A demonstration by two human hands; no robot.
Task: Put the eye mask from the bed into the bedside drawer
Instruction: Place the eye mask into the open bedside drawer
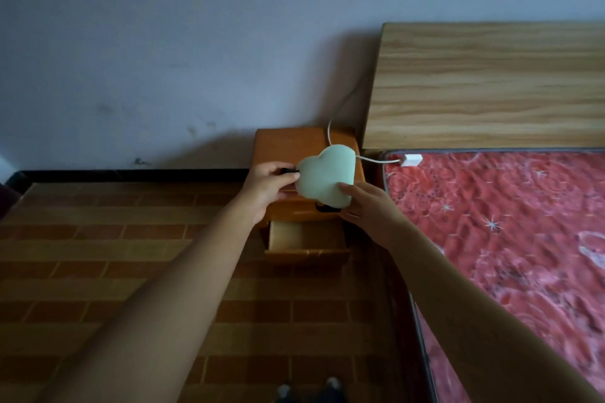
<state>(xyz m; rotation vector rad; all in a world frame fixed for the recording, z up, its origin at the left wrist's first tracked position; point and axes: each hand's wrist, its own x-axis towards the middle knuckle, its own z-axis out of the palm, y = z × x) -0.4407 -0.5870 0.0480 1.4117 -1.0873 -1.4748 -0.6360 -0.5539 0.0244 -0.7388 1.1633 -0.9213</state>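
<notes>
A pale green eye mask (325, 175) with a black strap is held in the air above the orange wooden bedside cabinet (288, 144). My left hand (266, 186) pinches its left end at the black strap. My right hand (370, 209) grips its lower right edge. Below the mask the cabinet's drawer (306, 239) stands pulled out, its inside bare as far as I can see. The bed (510, 222) with a red patterned cover lies to the right.
A white cable (376, 160) runs from behind the cabinet to a white plug block (412, 160) on the bed's corner. A wooden headboard (484, 85) stands against the wall. The floor (98, 255) is brick-patterned. My shoes (309, 391) show at the bottom edge.
</notes>
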